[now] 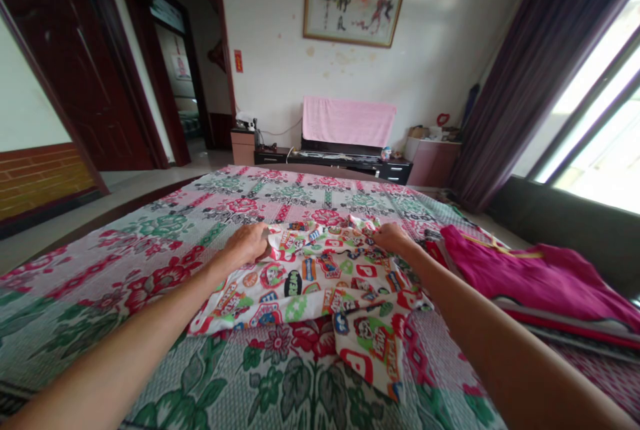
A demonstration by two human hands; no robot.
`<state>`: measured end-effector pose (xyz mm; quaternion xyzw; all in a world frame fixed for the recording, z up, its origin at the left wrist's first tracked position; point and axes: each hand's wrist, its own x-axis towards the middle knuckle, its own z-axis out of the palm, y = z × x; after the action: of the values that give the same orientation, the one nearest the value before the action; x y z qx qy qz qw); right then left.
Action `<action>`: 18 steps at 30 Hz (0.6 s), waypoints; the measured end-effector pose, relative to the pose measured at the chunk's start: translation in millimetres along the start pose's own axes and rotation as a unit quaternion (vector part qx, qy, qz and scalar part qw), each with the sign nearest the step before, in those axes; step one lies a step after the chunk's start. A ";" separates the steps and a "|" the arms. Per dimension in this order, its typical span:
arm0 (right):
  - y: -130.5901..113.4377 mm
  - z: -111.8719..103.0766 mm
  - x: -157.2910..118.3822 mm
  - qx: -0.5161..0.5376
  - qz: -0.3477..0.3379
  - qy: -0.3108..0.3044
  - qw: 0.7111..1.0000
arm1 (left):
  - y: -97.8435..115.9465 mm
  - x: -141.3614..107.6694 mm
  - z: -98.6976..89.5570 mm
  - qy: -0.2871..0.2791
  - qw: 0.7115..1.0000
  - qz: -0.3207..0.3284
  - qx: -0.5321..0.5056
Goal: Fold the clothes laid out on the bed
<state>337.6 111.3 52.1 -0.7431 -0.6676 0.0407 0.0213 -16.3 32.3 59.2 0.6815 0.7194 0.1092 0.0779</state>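
A white garment with a colourful cartoon print lies spread and creased across the bed; whether it is a top or trousers I cannot tell. One narrower part of it hangs toward me at the lower right. My left hand is closed on the garment's far left corner. Its far right edge is gripped by my right hand, with the fingers closed on the cloth. Under the garment is a flowered bed cover in pink, green and white.
To the right lies a stack of folded clothes with a magenta piece on top. Beyond the bed stand a low black cabinet and a screen draped with a pink towel. A dark purple curtain hangs by the window.
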 end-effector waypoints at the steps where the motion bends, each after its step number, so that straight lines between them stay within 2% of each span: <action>1: 1.4 -0.2 0.6 0.004 0.002 -0.003 1.000 | 0.9 1.8 0.8 0.024 0.998 0.034 0.036; 4: 4.4 -1.5 -1.3 0.015 0.004 -0.001 1.000 | 5.4 6.0 2.7 0.049 0.992 0.086 0.074; 6: 5.4 -3.1 -5.7 0.027 -0.001 0.009 1.000 | 9.1 7.1 2.8 0.051 0.994 0.087 0.045; 8: 6.2 -5.9 -11.5 0.047 -0.004 0.014 0.999 | 12.3 5.0 2.3 0.076 0.992 0.097 0.004; 10: 7.2 -9.3 -17.2 0.069 -0.003 0.008 0.998 | 14.1 -1.3 2.3 0.123 0.981 0.145 -0.029; 12: 8.5 -12.6 -21.4 0.078 -0.005 0.003 0.997 | 13.9 -10.6 3.8 0.151 0.960 0.233 -0.036; 13: 8.9 -13.8 -22.6 0.076 -0.009 0.005 0.997 | 13.0 -15.5 5.0 0.142 0.949 0.281 -0.028; 15: 9.2 -15.0 -23.5 0.058 -0.018 0.011 0.998 | 10.8 -23.9 7.8 0.085 0.930 0.359 -0.001; 18: 7.4 -13.9 -22.1 0.030 -0.023 0.030 0.999 | 9.1 -30.7 9.5 0.009 0.920 0.391 0.008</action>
<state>343.8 88.8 66.0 -0.7273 -0.6822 0.0381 0.0643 -3.2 2.6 51.3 0.9081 0.3973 0.1310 0.0170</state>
